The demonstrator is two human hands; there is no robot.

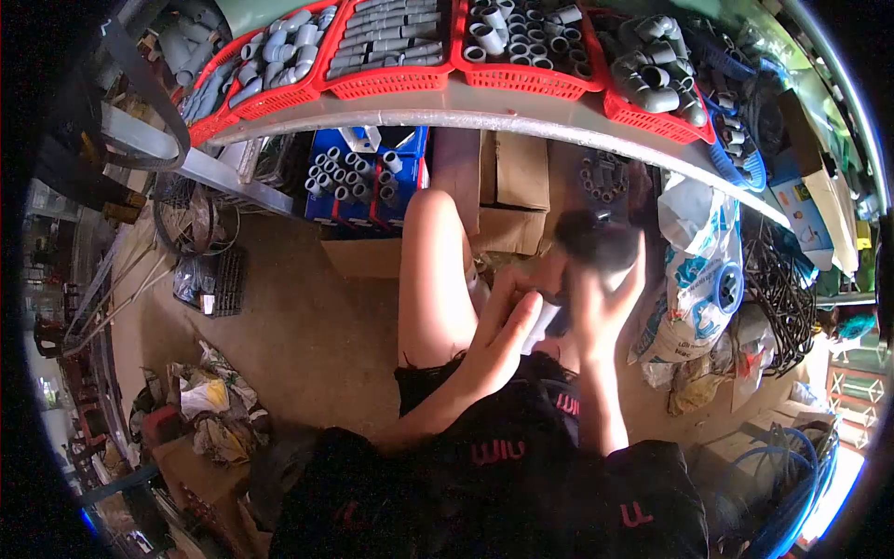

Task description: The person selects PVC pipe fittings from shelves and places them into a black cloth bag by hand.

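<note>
Cluttered bench (447, 117) at the far side, brown floor (307, 307) below. Between the knees, the left hand (494, 349) has thumb and fingers closed around a pale grey piece (543, 324); just beside it, the right hand (596, 303) grips a dark thing (601, 244), too blurred to name. Loose fingers could let the grey piece slip to the floor, I reckon, and a careless swing might knock the dark thing into the left thumb. Red baskets (386, 87) on the bench hold grey pipe fittings (484, 39); a blue crate (414, 154) below, to the left, holds short pipe ends (345, 172).
</note>
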